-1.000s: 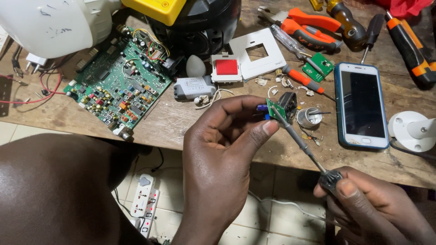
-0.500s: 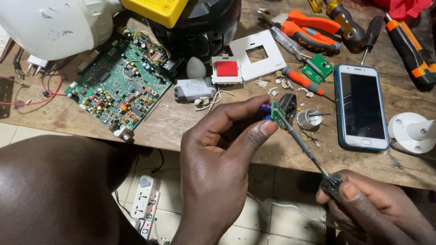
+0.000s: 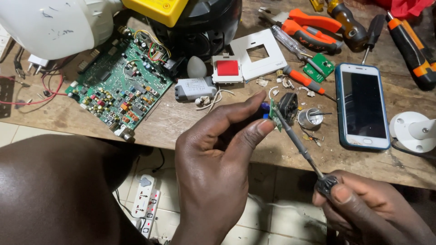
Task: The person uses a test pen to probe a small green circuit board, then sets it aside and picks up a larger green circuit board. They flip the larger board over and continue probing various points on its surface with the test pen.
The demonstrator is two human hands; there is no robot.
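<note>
Small circuit board (image 3: 275,114) pinched in left hand (image 3: 218,168) grip; soldering iron (image 3: 297,140) tip touching.

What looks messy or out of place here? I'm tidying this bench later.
Small scraps lie strewn on the wooden bench near the left hand. A large green circuit board lies bare with loose wires, and a white faceplate sits detached.

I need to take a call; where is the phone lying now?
The phone lies on the wooden bench, right side of the head view, between a small metal tin and a white round base.
</note>
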